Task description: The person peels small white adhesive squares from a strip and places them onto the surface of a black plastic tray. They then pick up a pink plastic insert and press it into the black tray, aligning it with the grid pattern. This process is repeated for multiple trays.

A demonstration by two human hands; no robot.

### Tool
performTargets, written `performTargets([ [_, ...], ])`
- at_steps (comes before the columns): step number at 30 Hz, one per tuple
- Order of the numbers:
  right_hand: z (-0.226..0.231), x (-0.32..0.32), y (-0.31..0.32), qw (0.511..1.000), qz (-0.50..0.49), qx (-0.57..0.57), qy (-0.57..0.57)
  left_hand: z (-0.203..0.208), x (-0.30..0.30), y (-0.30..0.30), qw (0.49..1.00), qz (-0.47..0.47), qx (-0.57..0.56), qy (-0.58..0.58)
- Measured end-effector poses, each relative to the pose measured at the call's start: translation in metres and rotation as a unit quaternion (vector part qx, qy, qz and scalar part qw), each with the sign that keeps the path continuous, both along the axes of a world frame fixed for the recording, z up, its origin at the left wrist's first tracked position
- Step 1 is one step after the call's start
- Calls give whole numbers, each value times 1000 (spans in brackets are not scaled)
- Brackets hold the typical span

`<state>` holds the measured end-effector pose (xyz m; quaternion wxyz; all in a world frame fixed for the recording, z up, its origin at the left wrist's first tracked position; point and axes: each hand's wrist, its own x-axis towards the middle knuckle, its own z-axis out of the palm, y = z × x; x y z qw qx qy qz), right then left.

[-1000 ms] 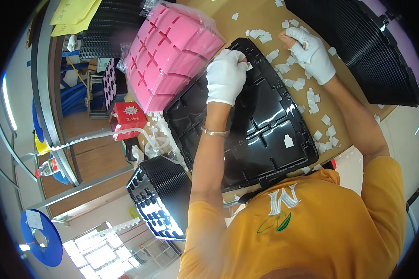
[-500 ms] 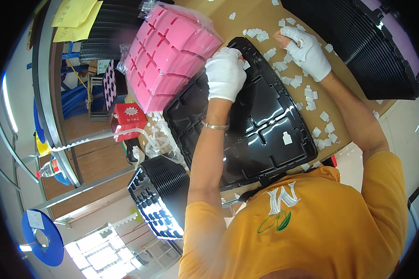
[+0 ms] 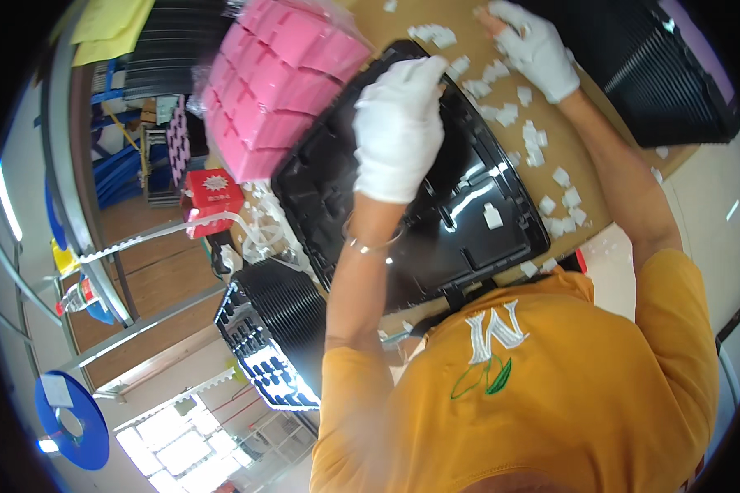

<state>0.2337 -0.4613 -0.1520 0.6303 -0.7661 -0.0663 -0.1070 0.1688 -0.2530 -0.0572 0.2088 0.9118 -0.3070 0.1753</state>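
A black plastic tray [image 3: 469, 238] with moulded ridges lies on the brown table in front of me. My left hand [image 3: 399, 135], in a white glove, is over the far part of the tray with its fingers bent together. Whatever its fingertips hold is hidden. One small white cut-out piece [image 3: 492, 216] lies on the tray near its right side. To the right, my right hand [image 3: 538, 53], gloved with bare fingertips, hovers by scattered white pieces [image 3: 533, 141]. Its thumb and fingers are drawn together, and anything between them is too small to make out.
Pink slotted blocks [image 3: 275, 82] in clear plastic stand left of the tray. Stacked black trays are at the far right [image 3: 658, 74] and near left [image 3: 275, 320]. A red box [image 3: 212, 201] and a tangled white strip [image 3: 263, 238] lie left. A metal-framed shelf [image 3: 99, 238] rises beyond.
The whole view has shifted slightly, so the table appears higher. My left hand has moved a little nearer to me over the tray; the white piece by its fingers no longer shows.
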Motion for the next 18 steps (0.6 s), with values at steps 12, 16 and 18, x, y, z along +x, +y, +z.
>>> performTargets([
  [12, 1, -4, 14, 974, -51, -85, -202, -25, -127, -7, 981, 66, 63, 169],
  [16, 6, -7, 13, 987, -35, -67, -139, -28, -126, -7, 975, 79, 50, 199],
  [18, 8, -8, 13, 987, -37, -80, -138, -27, -126, -7, 975, 74, 29, 205],
])
